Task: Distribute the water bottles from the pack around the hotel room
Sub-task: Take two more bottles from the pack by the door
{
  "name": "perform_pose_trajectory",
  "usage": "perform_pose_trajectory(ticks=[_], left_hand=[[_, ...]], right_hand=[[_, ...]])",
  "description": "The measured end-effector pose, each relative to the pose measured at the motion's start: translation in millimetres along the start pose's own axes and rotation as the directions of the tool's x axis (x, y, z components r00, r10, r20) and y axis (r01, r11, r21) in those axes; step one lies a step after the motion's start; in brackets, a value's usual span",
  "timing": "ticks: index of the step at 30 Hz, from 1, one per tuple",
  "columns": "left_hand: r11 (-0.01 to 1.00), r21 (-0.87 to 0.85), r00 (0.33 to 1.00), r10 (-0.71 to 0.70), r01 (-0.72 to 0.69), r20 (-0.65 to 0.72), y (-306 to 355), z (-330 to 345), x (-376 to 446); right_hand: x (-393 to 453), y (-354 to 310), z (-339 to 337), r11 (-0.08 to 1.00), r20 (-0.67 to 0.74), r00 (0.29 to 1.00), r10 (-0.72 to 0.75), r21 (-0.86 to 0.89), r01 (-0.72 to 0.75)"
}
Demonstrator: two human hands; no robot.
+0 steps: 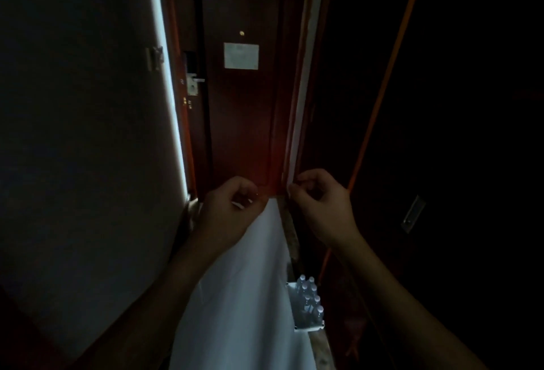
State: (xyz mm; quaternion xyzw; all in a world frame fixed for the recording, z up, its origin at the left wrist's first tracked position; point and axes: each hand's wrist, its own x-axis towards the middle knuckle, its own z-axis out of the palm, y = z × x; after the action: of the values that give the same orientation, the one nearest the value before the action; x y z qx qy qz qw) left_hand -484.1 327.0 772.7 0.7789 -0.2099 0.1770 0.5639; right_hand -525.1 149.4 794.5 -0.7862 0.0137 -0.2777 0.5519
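Both arms reach forward and down in a dim entry. Left hand [228, 208] has fingers curled, pinching a small white scrap at the top edge of a white sheet [250, 281] that hangs below it. Right hand [319, 206] is level with it and just apart, fingers curled with thumb against forefinger; cannot tell whether it grips anything. Pack of water bottles [307, 303] sits low on the floor, well below the right hand, beside the sheet. Dark door [241, 119] stands beyond both hands.
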Motion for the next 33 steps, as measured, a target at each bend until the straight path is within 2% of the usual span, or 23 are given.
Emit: perform_pose_trajectory(ticks=[7,14,19,25,29,31,33], left_hand=[[0.999,0.009,0.993,-0.035,0.034,0.116,-66,91,93],[0.998,0.022,0.980,-0.068,0.065,0.187,-111,183,205],[0.999,0.030,0.977,-0.046,0.040,0.208,-143,218,277],[0.999,-0.032,0.964,-0.010,0.019,0.266,-195,264,353],[0.998,-0.052,0.922,-0.018,0.041,0.388,-243,297,383],[0.995,-0.067,0.876,-0.034,0.075,0.481,-278,320,399],[0.989,-0.051,0.802,-0.082,0.139,0.592,-306,344,411]], right_hand=[[104,90,5,0.998,-0.031,0.998,0.051,-0.023,-0.052],[235,173,11,0.993,-0.069,0.995,0.072,0.094,-0.066],[308,213,10,0.993,-0.088,0.990,0.109,0.065,-0.103],[373,263,7,0.986,-0.103,0.983,0.149,-0.055,-0.155],[394,304,9,0.962,-0.160,0.964,0.214,-0.135,-0.236],[400,334,12,0.930,-0.255,0.924,0.285,-0.161,-0.331],[404,361,15,0.885,-0.387,0.856,0.344,-0.170,-0.433]])
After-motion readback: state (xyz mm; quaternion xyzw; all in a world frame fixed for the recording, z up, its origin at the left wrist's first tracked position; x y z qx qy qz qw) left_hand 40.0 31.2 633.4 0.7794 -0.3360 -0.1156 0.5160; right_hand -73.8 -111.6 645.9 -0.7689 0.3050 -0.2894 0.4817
